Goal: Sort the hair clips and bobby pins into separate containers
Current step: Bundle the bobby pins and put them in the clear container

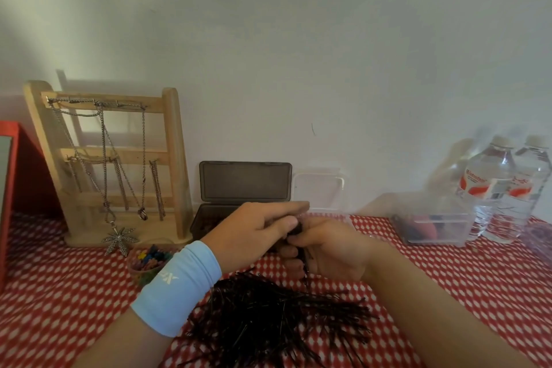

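SORTING IN PROGRESS: A person's left hand (257, 227), in a pale blue wristband (176, 287), and right hand (331, 251) meet above a red-and-white checked worktop (59, 293). Both grip a small bunch of bobby pins (306, 266): the right fingers curl round it, and the left thumb pinches its top. A much larger pile (283, 320) of loose pins lies at six o'clock from the hands, just below the wrists.

The pins look like thin, stiff wire. They are probably light, slick and quick to snag on one another, so they are best pinched across the middle of an aligned bunch.

At twelve o'clock an open dark box (245, 182) stands against the wall with its lid up, its base partly hidden by the left hand. A clear container (319, 191) sits at one o'clock.

A small bowl (133, 266) of coloured hair clips (152, 257) lies at nine o'clock, near the left wrist and likely easy to knock. A wooden stand (171, 143) hung with necklaces (103, 158) rises at ten o'clock. A clear tub (433, 227) and two water bottles (490, 185) stand well apart at three o'clock.
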A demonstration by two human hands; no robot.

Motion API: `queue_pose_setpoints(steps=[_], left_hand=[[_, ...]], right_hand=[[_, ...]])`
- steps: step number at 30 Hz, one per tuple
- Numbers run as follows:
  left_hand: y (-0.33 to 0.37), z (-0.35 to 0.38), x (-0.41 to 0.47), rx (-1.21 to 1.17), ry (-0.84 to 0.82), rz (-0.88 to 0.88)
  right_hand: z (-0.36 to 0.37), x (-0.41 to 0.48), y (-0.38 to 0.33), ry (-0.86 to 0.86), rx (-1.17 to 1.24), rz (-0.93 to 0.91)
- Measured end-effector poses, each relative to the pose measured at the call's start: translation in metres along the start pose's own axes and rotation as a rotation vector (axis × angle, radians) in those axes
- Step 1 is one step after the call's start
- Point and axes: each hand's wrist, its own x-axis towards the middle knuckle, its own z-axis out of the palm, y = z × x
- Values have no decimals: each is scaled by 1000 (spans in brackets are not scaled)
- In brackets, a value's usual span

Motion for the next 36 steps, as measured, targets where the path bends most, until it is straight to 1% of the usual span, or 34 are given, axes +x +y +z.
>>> queue_pose_setpoints(steps=[2,4,6,8,10,11,12,13,14,16,17,22,26,28,30,32,34,36], left_hand=[[-1,-2,1,41,-72,-19],[0,-7,0,33,-121,-46],[1,-10,-2,-28,-144,-47],[6,-6,-3,-259,-131,-59],[11,3,2,-576,20,-115],[12,7,5,-733,102,-176],[11,11,7,-828,134,-246],[10,14,9,-827,105,-307],[9,16,10,-735,18,-354],[7,21,6,-548,-171,-373],[9,24,5,-514,-192,-366],[14,32,4,-608,-8,-391],[14,31,5,-700,72,-435],[16,31,4,-755,76,-460],[19,31,3,-763,37,-472],[20,29,2,-721,-27,-469],[19,23,0,-622,-107,-465],[16,16,-2,-476,-257,-484]], right_hand=[[-1,2,3,10,29,-11],[-3,3,3,0,52,-33],[-3,1,2,2,26,-50],[0,1,0,37,17,-88],[3,2,-5,94,119,-187],[4,2,-9,127,199,-261],[3,2,-13,167,277,-339],[3,2,-18,204,343,-409],[2,2,-21,234,389,-466],[1,1,-26,277,425,-534],[2,1,-27,296,424,-545],[12,2,-22,358,317,-526],[16,2,-22,347,283,-499],[18,2,-21,356,274,-495],[18,2,-21,376,283,-503],[16,2,-24,389,332,-524],[14,1,-27,408,379,-554],[10,-1,-30,423,410,-579]])
